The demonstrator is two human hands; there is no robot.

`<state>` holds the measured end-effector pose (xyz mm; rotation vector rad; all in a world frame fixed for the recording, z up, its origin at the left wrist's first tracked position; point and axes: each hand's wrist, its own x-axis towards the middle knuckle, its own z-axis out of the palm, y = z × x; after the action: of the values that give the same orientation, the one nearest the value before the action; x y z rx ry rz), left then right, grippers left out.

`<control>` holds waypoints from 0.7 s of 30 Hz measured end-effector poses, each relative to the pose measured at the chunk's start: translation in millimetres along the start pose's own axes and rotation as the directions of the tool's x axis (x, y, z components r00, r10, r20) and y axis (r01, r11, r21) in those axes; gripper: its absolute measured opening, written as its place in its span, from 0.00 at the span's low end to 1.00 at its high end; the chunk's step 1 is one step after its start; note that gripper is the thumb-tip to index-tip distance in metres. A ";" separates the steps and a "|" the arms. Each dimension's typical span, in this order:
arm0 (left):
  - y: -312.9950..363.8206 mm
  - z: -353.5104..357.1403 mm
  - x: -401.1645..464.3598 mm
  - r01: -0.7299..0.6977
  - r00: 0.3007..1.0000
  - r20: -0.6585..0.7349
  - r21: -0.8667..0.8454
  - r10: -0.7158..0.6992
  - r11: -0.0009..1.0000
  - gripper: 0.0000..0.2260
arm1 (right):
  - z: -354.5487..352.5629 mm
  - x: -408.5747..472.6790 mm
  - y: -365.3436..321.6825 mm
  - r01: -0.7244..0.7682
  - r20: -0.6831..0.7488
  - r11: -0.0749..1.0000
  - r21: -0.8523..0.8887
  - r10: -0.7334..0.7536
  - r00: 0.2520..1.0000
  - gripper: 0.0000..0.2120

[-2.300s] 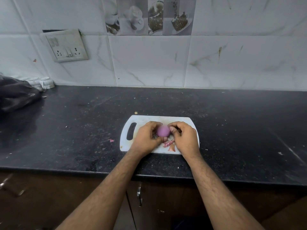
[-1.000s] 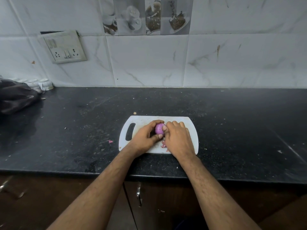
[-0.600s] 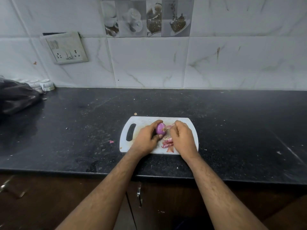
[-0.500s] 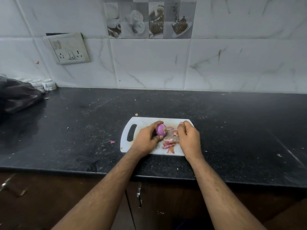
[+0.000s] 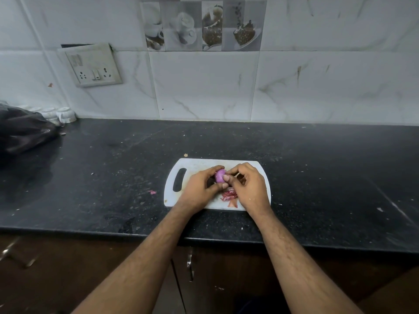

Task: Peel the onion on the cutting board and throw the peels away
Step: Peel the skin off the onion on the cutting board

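A small purple onion is held just above the white cutting board on the black counter. My left hand grips it from the left, fingers curled around it. My right hand meets it from the right, thumb and fingertips pinched against its skin. A little heap of reddish peels lies on the board between my wrists, partly hidden by my hands.
One stray peel scrap lies on the counter left of the board. A black plastic bag and small white cups sit at the far left by the tiled wall. Cabinet doors run below the counter edge.
My right hand had drawn away to the right with a piece of peel; now it is back against the onion. My left hand has kept hold of the onion throughout.
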<state>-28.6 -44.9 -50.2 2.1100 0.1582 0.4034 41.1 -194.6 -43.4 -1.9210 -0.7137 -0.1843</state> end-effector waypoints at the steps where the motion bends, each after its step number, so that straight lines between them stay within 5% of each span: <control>1: -0.1 -0.6 -0.3 0.000 1.000 0.006 -0.003 0.000 1.000 0.24 | -0.4 -0.2 -0.5 0.001 -0.007 1.000 -0.009 -0.001 1.000 0.06; 10: -0.5 -1.4 -0.7 -0.020 1.000 0.016 0.029 0.020 0.999 0.25 | 7.3 1.2 6.1 0.007 0.041 0.976 -0.216 0.002 0.999 0.06; 21: 1.1 0.4 -0.4 -0.007 1.000 0.013 0.056 0.006 0.998 0.26 | 7.1 5.4 12.9 -0.227 -0.204 0.956 -0.185 0.189 0.961 0.06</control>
<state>-28.8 -46.0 -49.6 2.1683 0.1569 0.3926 51.4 -190.1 -54.4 -2.1296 -0.3751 -0.3090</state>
